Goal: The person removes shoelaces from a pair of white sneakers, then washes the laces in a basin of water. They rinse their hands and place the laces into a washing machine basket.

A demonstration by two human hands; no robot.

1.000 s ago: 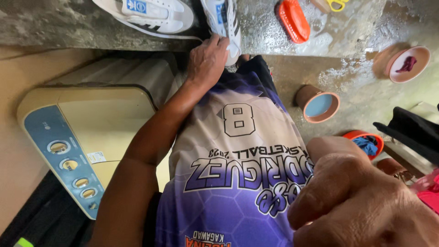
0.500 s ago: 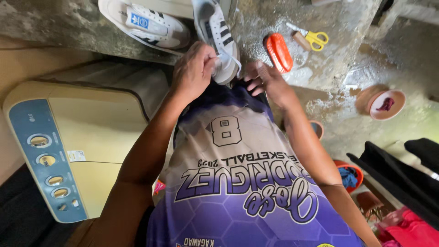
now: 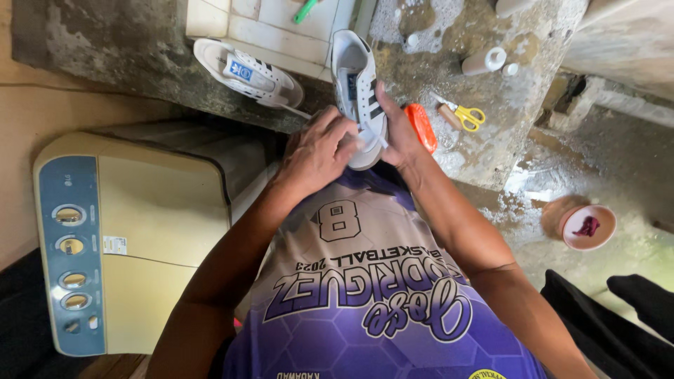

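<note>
Down at the edge of the rough concrete counter (image 3: 491, 133), both hands are working on a white sneaker with dark stripes (image 3: 354, 77): the left hand (image 3: 319, 151) is curling its fingers over the shoe's near end, while the right hand (image 3: 394, 137) is pinching a white lace against its side, thumb lying up along the stripes. Further left, a second white sneaker (image 3: 246, 74) is lying on its side, an orange brush (image 3: 423, 126) and yellow-handled scissors (image 3: 460, 114) are sitting just right of the hands, and a cream washing machine (image 3: 133, 231) is standing below the counter.
</note>
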